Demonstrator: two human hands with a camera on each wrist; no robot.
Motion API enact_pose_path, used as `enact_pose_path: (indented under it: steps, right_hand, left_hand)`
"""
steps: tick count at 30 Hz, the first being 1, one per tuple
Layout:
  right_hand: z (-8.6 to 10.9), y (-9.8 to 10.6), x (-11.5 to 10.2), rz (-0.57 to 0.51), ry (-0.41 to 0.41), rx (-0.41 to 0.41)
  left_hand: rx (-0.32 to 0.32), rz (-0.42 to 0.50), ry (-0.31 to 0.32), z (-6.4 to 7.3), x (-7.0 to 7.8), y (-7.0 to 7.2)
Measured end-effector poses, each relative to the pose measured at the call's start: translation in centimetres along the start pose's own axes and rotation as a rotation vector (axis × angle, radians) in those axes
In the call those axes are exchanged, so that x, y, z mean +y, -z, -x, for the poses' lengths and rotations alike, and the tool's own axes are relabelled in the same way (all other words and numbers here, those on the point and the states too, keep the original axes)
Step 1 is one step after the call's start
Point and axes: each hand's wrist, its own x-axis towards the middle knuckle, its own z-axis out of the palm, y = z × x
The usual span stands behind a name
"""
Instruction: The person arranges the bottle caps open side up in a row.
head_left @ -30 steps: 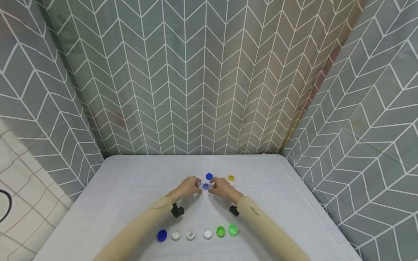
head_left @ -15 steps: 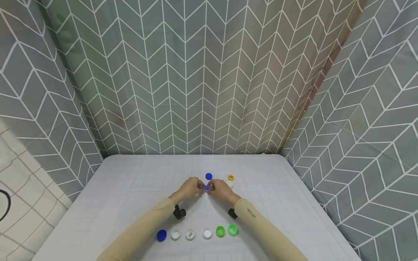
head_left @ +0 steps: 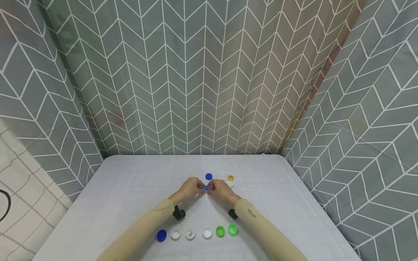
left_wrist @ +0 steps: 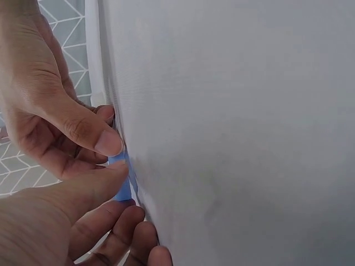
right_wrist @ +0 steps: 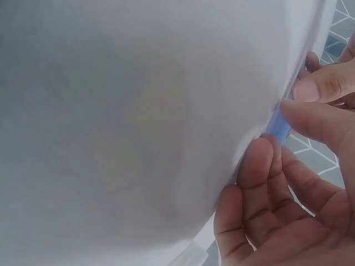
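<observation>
Between my two hands, around the middle of the table, is a small blue bottle cap [head_left: 206, 188] with a darker mark on its top. My left hand [head_left: 189, 187] pinches its left side between thumb and fingers. From the right, my right hand [head_left: 222, 189] pinches the same cap. In the left wrist view the blue cap [left_wrist: 124, 192] shows its side wall close to the white cloth, partly covered by both thumbs. The right wrist view shows a strip of the cap [right_wrist: 277, 127] below the thumbs; the rest is hidden by fingers.
Behind the hands lie a blue cap [head_left: 208, 176], a yellow cap [head_left: 231, 178] and a white cap [head_left: 230, 183]. A front row holds a dark blue cap [head_left: 161, 235], several white ones [head_left: 175, 235], a green cap [head_left: 220, 231] and a light green one [head_left: 233, 229].
Both hands have come in from either side and taken hold of the blue cap, which has shifted very slightly toward me. Over the last half second they stay nearly still.
</observation>
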Motion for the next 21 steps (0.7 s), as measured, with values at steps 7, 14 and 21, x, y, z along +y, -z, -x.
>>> enact_pose_path:
  steps: [7,14,21]
  right_hand:
    - [0.2,0.0,0.2,0.004,0.01,0.004]
    - [0.9,0.7,0.0,-0.037,-0.009,0.0]
    - [2.1,2.0,-0.6,-0.074,0.049,0.071]
  left_hand:
    - [0.009,-0.023,-0.065,0.1,-0.2,-0.1]
    - [0.023,-0.017,-0.108,0.2,0.2,0.0]
    - [0.065,0.037,-0.137,0.8,1.2,0.1]
